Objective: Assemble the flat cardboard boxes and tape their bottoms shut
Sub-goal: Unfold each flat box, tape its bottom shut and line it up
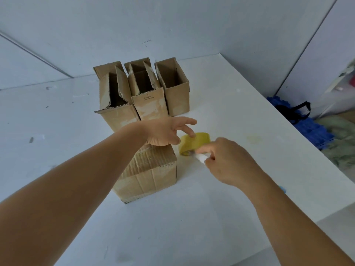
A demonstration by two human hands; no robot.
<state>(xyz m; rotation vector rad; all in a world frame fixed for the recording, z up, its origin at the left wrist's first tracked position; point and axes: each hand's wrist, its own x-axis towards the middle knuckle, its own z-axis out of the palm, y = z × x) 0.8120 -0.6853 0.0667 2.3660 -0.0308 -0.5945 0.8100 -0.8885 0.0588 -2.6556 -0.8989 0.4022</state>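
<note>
Cardboard box [151, 169] stood bottom-up, taped, as we steadied the tape roll [194, 144] with our open left hand [165, 132]; our right hand [226, 160] gripped a white cutter [201, 157], apparently about to sever the strip.

Left grip [165, 132] fingers spread; right grip [226, 160] seemingly pinching.

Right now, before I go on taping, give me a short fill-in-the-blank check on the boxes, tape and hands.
1. Behind the near box, ____ boxes stand with open tops.
2. The tape roll is ____ in colour.
3. The roll stands to the ____ of the near box.
4. The right hand pinches a small ____ tool beside the roll, while the left hand reaches over the near box.

Missing words: three; yellow; right; white
</note>
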